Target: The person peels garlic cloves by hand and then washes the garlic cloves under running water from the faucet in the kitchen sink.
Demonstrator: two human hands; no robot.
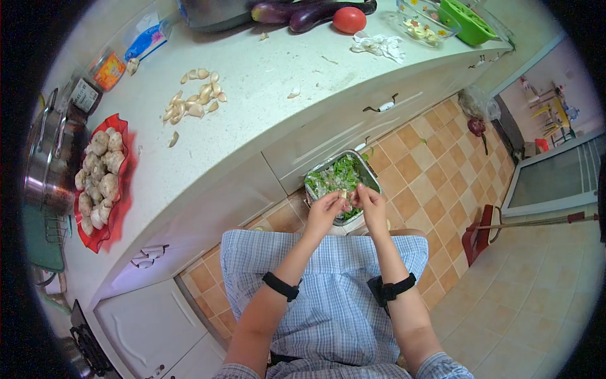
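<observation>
Pinching a small bit of garlic in the left hand, with the right hand curled just beside, too small to tell if holding anything. Right over a bin of green leaves and peels, hiding some of it. Farther off, on the tabletop, loose garlic cloves and a red tray of garlic bulbs. Farthest, near purple eggplants, a tomato.

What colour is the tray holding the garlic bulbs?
Red, clearest in the head view.
</observation>
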